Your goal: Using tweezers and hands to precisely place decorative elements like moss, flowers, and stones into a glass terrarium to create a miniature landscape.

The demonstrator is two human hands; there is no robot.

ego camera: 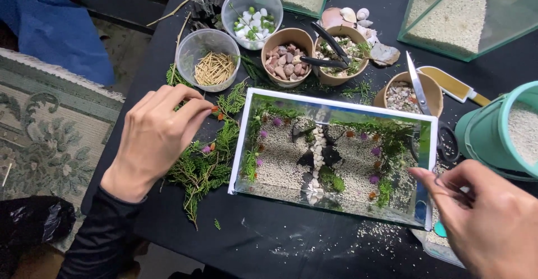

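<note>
A: Glass tank (336,156), middle of the black table (280,240). Pale gravel bed, a white pebble path down the centre, green sprigs and small purple and orange blooms set in it.

B: Risks?

A: Right hand (487,217) sits at the tank's near right corner, fingertips at the glass edge. My guess: a nudge there could shift the tank or spill more gravel; grains already lie loose on the table. Scissors (420,94) rest across the right-hand cup of pebbles (400,91), blades overhanging, so a sleeve might knock them.

B: Hand poses?

A: Left hand (157,133) is palm down over the pile of green cuttings (207,161) left of the tank, thumb and fingers pinched around a tiny orange bloom (214,110). Right hand half-curled, fingers loosely together, grasping nothing that I can make out.
</note>
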